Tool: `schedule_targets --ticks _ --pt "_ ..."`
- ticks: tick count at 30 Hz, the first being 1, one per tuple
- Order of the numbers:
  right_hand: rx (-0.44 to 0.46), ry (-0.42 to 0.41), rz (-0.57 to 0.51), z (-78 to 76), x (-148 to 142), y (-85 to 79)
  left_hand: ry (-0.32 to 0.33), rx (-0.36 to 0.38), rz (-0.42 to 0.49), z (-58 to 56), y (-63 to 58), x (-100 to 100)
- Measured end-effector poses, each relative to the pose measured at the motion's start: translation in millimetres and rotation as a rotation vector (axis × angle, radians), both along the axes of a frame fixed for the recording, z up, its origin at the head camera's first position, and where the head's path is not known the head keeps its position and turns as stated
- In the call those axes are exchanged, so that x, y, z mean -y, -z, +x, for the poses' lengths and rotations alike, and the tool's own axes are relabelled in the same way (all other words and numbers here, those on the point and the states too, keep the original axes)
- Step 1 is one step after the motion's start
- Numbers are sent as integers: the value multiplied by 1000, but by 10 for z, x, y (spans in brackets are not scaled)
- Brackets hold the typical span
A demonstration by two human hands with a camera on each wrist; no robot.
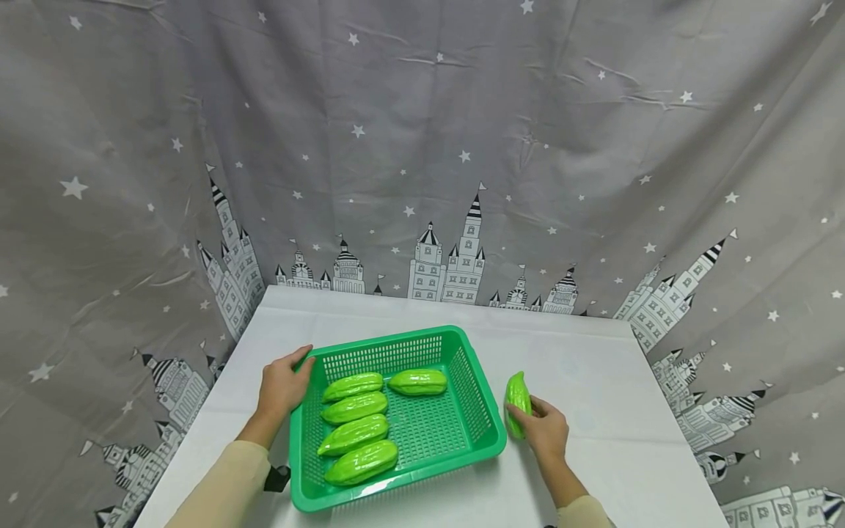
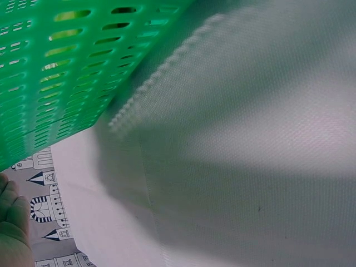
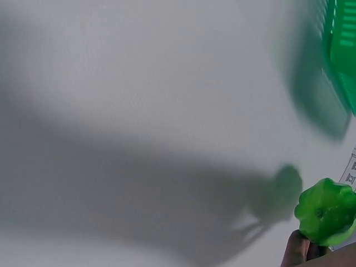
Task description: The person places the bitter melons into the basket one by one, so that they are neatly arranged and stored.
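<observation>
A green plastic basket (image 1: 432, 436) stands on the white table, with several light green, ridged bitter melons (image 1: 359, 433) stacked in a column along its left side. One more bitter melon (image 1: 418, 382) lies beside the top of that column. My left hand (image 1: 280, 385) grips the basket's left rim near the far corner; in the left wrist view its fingers (image 2: 15, 214) show beside the slotted wall. Just right of the basket, my right hand (image 1: 544, 425) holds a bitter melon (image 1: 518, 400) between thumb and fingers, pointed end away from me. The right wrist view shows its rounded end (image 3: 325, 211) over its shadow.
The white tabletop (image 1: 581, 367) runs back to a grey curtain (image 1: 396, 147) printed with castles and stars, which also hangs at both sides. A small black object (image 1: 277, 479) shows beside the left sleeve, near the basket's front left corner.
</observation>
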State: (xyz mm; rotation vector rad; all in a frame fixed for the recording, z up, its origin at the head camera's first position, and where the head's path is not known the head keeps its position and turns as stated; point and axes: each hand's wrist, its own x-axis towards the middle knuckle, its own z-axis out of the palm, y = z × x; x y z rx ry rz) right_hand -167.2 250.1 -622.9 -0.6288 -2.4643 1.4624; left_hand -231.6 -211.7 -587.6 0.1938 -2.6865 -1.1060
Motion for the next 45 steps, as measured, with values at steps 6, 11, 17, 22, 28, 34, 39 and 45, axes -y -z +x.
schedule_targets --ticks 6,11,17,22,28,34,39,45 --pt "-8 -12 15 -32 -50 -59 6 2 -2 -6 5 -1" --pt "-21 -31 23 -59 -84 -144 8 6 -8 -11 8 2" --pt "-49 -58 41 -116 -138 -215 4 21 -9 -13 3 7" --pt "-71 -84 48 -161 -171 -281 2 27 -7 -12 3 3" --pt "-87 -102 57 -200 -184 -345 7 18 -4 -5 1 -2" --pt "-111 -94 61 -230 -200 -355 9 9 -1 -1 0 -3" --pt "-124 -105 55 -252 -211 -400 10 18 -4 -5 1 -1" --pt "-157 -125 67 -311 -230 -494 6 31 -7 -15 2 2"
